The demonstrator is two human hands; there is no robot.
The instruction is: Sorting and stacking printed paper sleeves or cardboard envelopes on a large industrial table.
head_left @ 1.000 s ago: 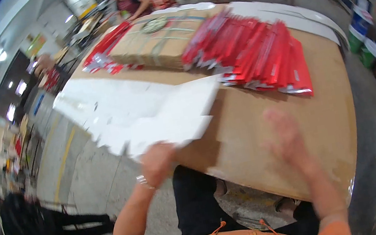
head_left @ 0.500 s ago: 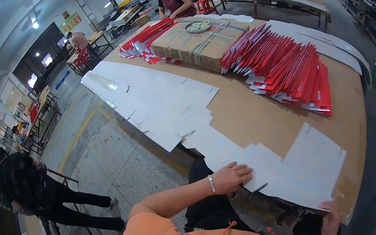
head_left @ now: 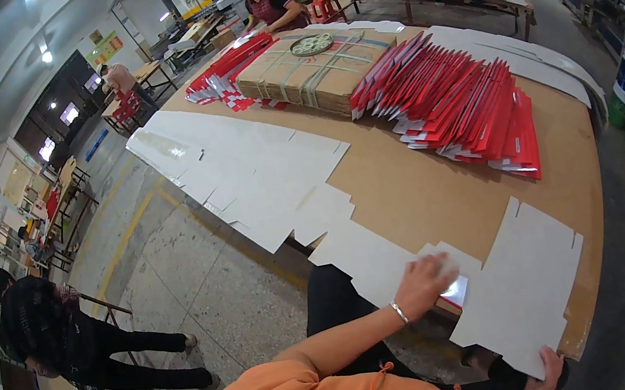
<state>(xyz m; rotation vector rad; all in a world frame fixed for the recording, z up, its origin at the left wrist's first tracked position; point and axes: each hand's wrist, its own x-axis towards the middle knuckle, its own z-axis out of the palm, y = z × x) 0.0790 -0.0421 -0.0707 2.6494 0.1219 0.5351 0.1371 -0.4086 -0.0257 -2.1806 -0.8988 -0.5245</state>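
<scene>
brown table | white die-cut sheets (flat, overlapping) | red folded cartons | strapped cardboard bundle

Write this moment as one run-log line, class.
left hand: flat on white card blank | right hand: at blank's near edge | table: red sleeves, bundled cartons
</scene>
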